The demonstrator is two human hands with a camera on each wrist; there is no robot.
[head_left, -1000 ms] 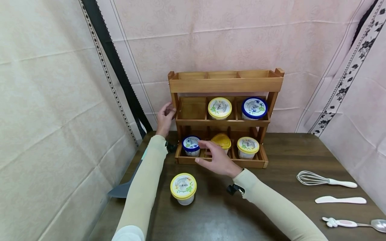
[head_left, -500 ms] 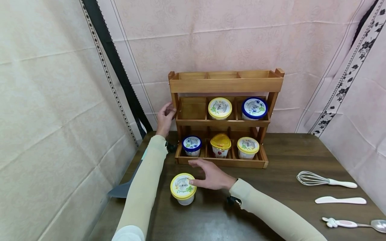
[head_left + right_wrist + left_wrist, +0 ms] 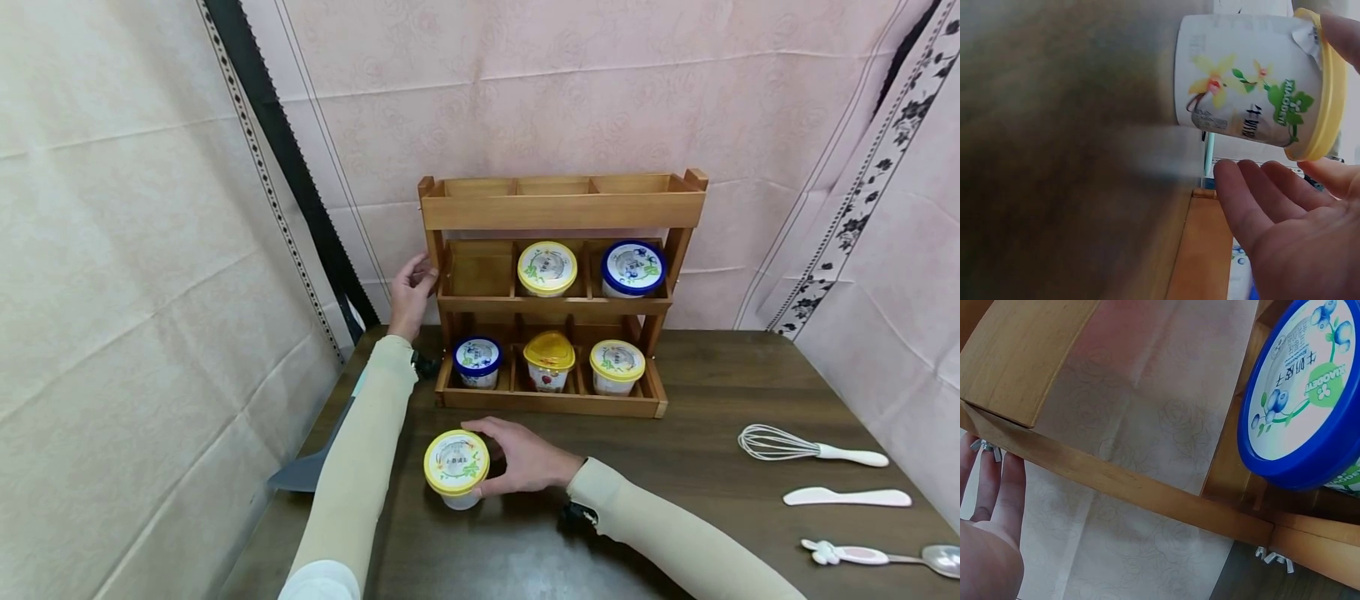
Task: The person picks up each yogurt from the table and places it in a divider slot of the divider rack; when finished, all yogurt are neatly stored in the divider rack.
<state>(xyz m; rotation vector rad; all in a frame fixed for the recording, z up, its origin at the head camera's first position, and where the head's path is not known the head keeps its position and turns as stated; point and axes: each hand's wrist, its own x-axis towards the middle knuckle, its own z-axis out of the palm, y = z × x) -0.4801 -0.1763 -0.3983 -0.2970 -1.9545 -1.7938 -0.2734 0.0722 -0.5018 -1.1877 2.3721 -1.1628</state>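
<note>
My left hand (image 3: 411, 298) touches the left upright of the wooden rack (image 3: 562, 213); in the left wrist view its straight fingers (image 3: 1010, 497) lie by a wing nut. My right hand (image 3: 528, 457) has thumb and index finger at opposite sides of the yellow lid of a white tub (image 3: 456, 462), which stands upright on the table. Seen from the right wrist, the other fingers (image 3: 1244, 203) extend below the tub, apart from it. On the middle tier sit a yellow-lidded tub (image 3: 547, 269) and a blue-lidded tub (image 3: 633, 268).
The bottom tier holds a blue-lidded tub (image 3: 477, 362), a cup with a domed yellow lid (image 3: 549, 362) and a yellow-lidded tub (image 3: 617, 367). At right on the table (image 3: 697, 500) lie a whisk (image 3: 810, 447), a white spreader (image 3: 847, 497) and a spoon (image 3: 881, 557).
My right hand has moved down and left from in front of the rack's bottom tier to the tub on the table, its thumb and index finger closing on the lid. The left hand is still.
</note>
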